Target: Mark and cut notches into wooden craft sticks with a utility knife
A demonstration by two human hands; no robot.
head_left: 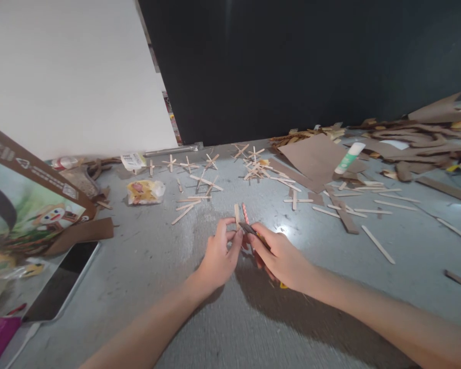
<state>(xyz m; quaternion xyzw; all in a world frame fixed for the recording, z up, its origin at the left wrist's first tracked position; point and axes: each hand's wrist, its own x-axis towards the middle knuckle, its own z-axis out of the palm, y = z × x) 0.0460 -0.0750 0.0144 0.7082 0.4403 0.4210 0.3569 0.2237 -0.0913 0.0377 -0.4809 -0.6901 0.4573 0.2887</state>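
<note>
My left hand (219, 251) pinches a short wooden craft stick (236, 212) that stands upright from its fingertips. In my right hand (278, 253) is a dark, flat, pointed tool (248, 229), its tip touching or very near the stick; its exact kind I cannot make out. A red-and-white striped thin rod (245, 212) rises just beside the stick, its lower end hidden by the fingers. Something yellow (283, 285) peeks out under my right hand. Ahead lie several crossed craft sticks (211, 161) and loose craft sticks (378, 245).
A glue stick (349, 158) stands tilted by brown cardboard (311, 159) at the right. On the left are a phone (63, 282), a printed bag (42, 205) and a yellow packet (146, 192). Cardboard scraps line the back, below a black panel (311, 66).
</note>
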